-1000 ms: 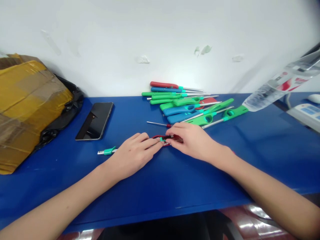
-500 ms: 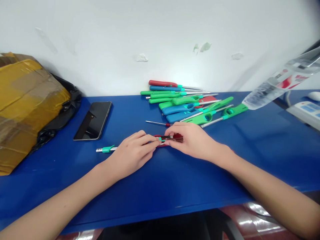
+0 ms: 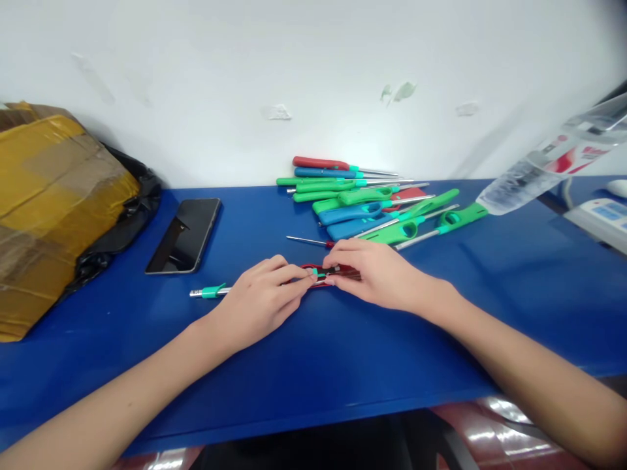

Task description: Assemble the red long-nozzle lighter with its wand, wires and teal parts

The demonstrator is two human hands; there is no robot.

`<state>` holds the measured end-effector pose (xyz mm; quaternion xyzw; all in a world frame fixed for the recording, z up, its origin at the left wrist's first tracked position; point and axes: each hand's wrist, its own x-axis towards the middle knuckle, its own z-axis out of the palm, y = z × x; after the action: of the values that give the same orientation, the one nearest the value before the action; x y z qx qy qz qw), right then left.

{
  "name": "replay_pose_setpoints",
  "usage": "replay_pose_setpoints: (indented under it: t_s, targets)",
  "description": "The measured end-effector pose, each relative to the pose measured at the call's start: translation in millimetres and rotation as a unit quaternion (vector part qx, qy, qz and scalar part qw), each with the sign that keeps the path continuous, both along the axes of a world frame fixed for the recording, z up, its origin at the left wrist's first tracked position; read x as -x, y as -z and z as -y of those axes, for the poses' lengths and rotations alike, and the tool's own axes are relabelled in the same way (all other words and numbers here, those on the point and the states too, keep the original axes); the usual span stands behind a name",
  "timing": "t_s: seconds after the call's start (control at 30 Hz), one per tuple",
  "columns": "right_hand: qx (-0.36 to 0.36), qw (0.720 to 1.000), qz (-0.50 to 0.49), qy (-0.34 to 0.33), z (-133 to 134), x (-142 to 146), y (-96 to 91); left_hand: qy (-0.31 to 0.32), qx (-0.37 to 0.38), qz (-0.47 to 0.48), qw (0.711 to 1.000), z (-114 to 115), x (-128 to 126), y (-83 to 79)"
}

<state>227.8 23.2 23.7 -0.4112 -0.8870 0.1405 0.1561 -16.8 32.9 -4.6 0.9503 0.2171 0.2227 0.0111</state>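
A red stick lighter (image 3: pixel 320 284) lies on the blue table with its handle opened and small inner parts showing. Its metal tube points left, with a teal collar (image 3: pixel 211 292) near the tip. My left hand (image 3: pixel 267 297) lies across the tube, its thumb and fingers closed on the teal part at the front of the handle. From the right, my right hand (image 3: pixel 379 274) pinches inside the handle; fingers cover part of what it grips. Just behind that hand is a thin screwdriver (image 3: pixel 308 241) with a red grip.
Several green, blue and red stick lighters (image 3: pixel 357 212) are piled near the wall. To the left lie a black phone (image 3: pixel 185 235) and a taped cardboard box (image 3: pixel 59 215) on black plastic. A water bottle (image 3: pixel 543 160) and a white device (image 3: pixel 597 219) are at the right.
Both hands stay almost in place on the opened lighter. The whole view has shifted very slightly; nothing else visibly differs.
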Motion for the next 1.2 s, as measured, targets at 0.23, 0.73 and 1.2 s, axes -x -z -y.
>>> replay_pose_setpoints:
  t_s: [0.23, 0.73, 1.2]
  targets:
    - [-0.034, 0.998, 0.035, -0.025, 0.4, 1.8, 0.1, 0.004, 0.0, 0.002, 1.0, 0.4, -0.5, -1.3]
    - [-0.08, 0.996, 0.033, -0.005, 6.0, 7.4, 2.6, -0.004, 0.032, 0.031, 0.999, 1.3, 1.7, 2.5]
    - [0.032, 0.997, -0.064, 0.02, -0.5, -4.1, -7.1, 0.004, -0.012, -0.003, 1.0, 2.4, 0.4, -2.2]
